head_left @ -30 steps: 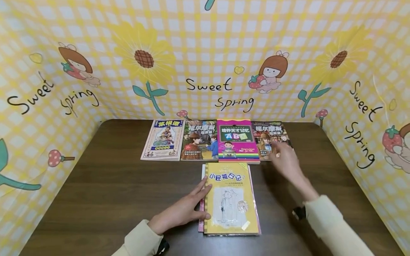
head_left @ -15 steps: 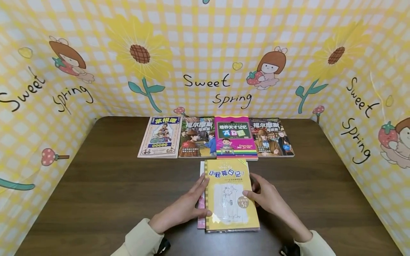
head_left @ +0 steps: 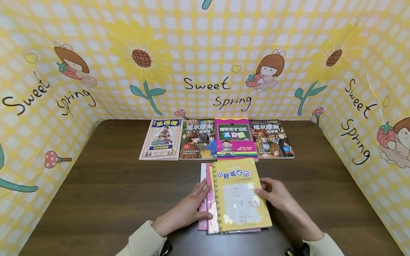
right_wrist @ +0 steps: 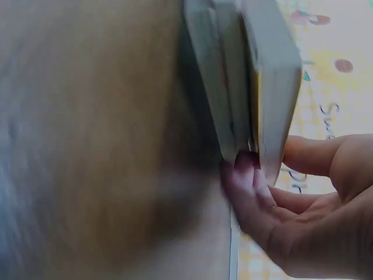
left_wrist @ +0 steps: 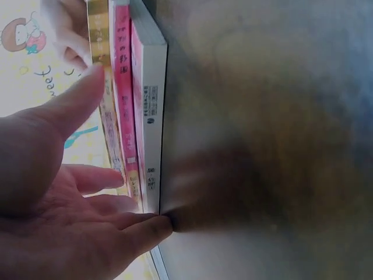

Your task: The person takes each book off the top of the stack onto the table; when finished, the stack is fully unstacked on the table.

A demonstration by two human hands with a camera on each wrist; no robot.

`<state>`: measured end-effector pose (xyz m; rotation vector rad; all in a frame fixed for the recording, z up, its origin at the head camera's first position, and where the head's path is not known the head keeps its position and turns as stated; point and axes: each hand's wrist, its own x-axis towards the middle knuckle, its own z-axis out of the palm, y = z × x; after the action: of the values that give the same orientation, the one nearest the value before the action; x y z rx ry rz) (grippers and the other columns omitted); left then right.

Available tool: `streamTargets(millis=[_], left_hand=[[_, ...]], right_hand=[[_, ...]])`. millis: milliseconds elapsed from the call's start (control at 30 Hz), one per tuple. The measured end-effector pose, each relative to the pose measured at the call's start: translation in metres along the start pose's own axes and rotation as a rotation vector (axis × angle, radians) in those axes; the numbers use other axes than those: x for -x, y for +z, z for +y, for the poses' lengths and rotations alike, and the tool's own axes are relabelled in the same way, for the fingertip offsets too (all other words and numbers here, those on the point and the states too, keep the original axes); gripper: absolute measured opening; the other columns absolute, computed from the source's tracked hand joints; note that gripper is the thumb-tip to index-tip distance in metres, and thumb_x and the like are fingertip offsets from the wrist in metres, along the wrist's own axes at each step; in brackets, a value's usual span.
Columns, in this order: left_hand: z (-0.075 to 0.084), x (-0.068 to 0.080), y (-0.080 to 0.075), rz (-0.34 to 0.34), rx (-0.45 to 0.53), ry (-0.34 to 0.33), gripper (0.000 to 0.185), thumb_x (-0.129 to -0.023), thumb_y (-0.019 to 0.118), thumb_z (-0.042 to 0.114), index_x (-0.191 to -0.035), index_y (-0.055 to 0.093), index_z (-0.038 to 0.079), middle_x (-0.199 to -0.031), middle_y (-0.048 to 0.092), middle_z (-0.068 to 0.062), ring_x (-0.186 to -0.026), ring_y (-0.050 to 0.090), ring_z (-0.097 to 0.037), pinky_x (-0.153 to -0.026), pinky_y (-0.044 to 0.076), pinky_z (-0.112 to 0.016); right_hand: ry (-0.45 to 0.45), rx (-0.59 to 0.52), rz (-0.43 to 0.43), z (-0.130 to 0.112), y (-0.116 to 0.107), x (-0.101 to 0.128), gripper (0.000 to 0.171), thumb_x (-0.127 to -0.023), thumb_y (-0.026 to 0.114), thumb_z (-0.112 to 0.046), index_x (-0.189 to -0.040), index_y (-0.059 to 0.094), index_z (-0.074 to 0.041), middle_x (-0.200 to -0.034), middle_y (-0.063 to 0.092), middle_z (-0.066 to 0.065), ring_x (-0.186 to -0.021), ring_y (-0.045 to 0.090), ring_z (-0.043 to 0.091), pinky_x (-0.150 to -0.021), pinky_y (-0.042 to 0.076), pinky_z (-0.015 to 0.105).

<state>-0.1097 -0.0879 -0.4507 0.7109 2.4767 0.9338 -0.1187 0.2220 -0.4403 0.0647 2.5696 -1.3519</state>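
A yellow book [head_left: 240,199] with a pencil-style cartoon lies on top of a small stack, turned slightly and shifted right of the others. My right hand [head_left: 279,195] pinches its right edge, thumb on the cover and fingers under it. In the right wrist view, a narrow gap shows between the yellow book [right_wrist: 277,111] and the books below. My left hand [head_left: 185,208] rests along the stack's left side, fingers extended against the spines. The left wrist view shows a pink spine [left_wrist: 124,87] above a white-spined book [left_wrist: 150,122], which lies on the table.
Along the back of the brown table [head_left: 105,199] lie a cream book [head_left: 161,140], a detective book [head_left: 198,140], a pink ABC book [head_left: 236,140] and another detective book [head_left: 272,140]. A yellow checked cloth [head_left: 205,46] walls the back and sides.
My right hand came back from the rightmost detective book to the yellow book and took hold of it. The yellow book has moved right, baring more of the pink one. The left hand stays.
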Motion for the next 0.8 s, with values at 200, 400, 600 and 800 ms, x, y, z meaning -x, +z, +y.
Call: streamTargets(millis=[200,400,600,800], left_hand=[[0.001,-0.002,0.003,-0.011,-0.011,-0.029,0.083,-0.087,0.071,0.034,-0.152,0.026,0.005,-0.162,0.006,-0.009,-0.145,0.012,-0.037,-0.109,0.029,-0.054],[0.001,-0.002,0.003,-0.015,-0.005,-0.029,0.083,-0.088,0.071,0.034,-0.151,0.027,0.004,-0.162,0.006,-0.01,-0.145,0.011,-0.038,-0.109,0.029,-0.055],[0.0,-0.002,0.002,-0.015,0.005,-0.022,0.082,-0.088,0.07,0.033,-0.151,0.027,0.003,-0.162,0.007,-0.01,-0.145,0.011,-0.037,-0.109,0.03,-0.055],[0.001,-0.003,0.002,-0.032,0.005,-0.029,0.081,-0.089,0.07,0.034,-0.151,0.028,0.004,-0.162,0.006,-0.009,-0.145,0.011,-0.036,-0.109,0.029,-0.054]], right_hand=[[0.101,-0.254,-0.041,0.01,-0.041,0.01,0.05,-0.093,0.06,-0.006,-0.135,0.038,0.012,-0.12,0.054,0.027,-0.08,0.066,0.025,-0.066,0.058,0.042],[0.151,-0.195,-0.027,0.036,-0.087,0.018,0.059,-0.097,0.058,-0.015,-0.139,0.029,0.014,-0.128,0.048,0.033,-0.082,0.067,0.023,-0.065,0.058,0.041],[0.205,-0.158,-0.018,0.06,-0.102,0.018,0.062,-0.097,0.059,-0.018,-0.139,0.027,0.015,-0.127,0.048,0.033,-0.083,0.066,0.022,-0.065,0.057,0.041],[0.255,-0.036,0.016,0.069,-0.102,0.016,0.06,-0.097,0.058,-0.019,-0.134,0.031,0.019,-0.116,0.054,0.031,-0.078,0.064,0.018,-0.063,0.057,0.038]])
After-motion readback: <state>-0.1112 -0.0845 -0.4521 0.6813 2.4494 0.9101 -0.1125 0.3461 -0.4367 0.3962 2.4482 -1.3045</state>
